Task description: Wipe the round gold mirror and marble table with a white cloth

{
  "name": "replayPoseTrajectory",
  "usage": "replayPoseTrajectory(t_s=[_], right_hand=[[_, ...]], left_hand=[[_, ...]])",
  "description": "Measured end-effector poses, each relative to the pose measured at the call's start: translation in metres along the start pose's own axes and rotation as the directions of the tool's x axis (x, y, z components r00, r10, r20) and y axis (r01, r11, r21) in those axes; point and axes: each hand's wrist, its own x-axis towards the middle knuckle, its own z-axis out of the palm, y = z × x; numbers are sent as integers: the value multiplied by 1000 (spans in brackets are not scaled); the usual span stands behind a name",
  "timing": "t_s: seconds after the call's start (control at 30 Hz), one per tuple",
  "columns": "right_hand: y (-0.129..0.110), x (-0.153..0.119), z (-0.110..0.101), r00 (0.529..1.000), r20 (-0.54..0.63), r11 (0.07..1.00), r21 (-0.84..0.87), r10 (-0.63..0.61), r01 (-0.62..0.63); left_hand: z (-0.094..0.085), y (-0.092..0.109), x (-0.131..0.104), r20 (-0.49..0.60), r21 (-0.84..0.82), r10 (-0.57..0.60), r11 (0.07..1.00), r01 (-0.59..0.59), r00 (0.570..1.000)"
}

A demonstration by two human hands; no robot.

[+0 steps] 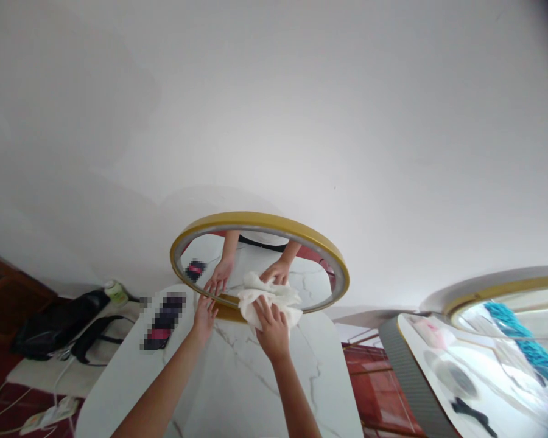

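Observation:
A round mirror [237, 255] with a gold frame leans against the wall and stands on a white, grey-veined tabletop [237, 389]. My right hand [272, 325] presses a crumpled white cloth [292, 304] to the lower part of the glass, its fingers bent over the fabric. At the mirror's lower left edge, my left hand [204, 315] touches the gold frame with its fingers stretched out. Both hands and the cloth are reflected in the glass. Part of the lower frame is hidden behind the cloth.
A pixelated dark, flat item [165, 321] lies on the tabletop at left. Beyond it, a black bag [66, 322] and a power strip with cables [50, 413] rest on a lower seat. On the right stand another white table [427, 371] and a second gold-framed mirror [506, 286].

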Motion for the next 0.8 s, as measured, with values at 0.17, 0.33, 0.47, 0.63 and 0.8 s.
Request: replayPoseTrajectory(t_s=[0.17, 0.33, 0.47, 0.63, 0.8], right_hand=[[1, -5, -1, 996, 91, 1000, 18, -24, 23], [6, 16, -59, 996, -82, 999, -33, -46, 43], [16, 38, -121, 926, -377, 997, -70, -7, -21], [31, 55, -152, 767, -641, 996, -38, 36, -80], [34, 40, -104, 845, -528, 995, -3, 86, -103]], left_hand=[[3, 1, -1, -8, -6, 4, 1000, -4, 1000], [1, 1, -1, 4, -6, -2, 1000, 2, 1000], [0, 2, -1, 34, 14, -2, 1000, 2, 999], [-2, 1, 0, 51, 32, 4, 999, -6, 999], [-2, 0, -1, 39, 28, 2, 1000, -3, 999]])
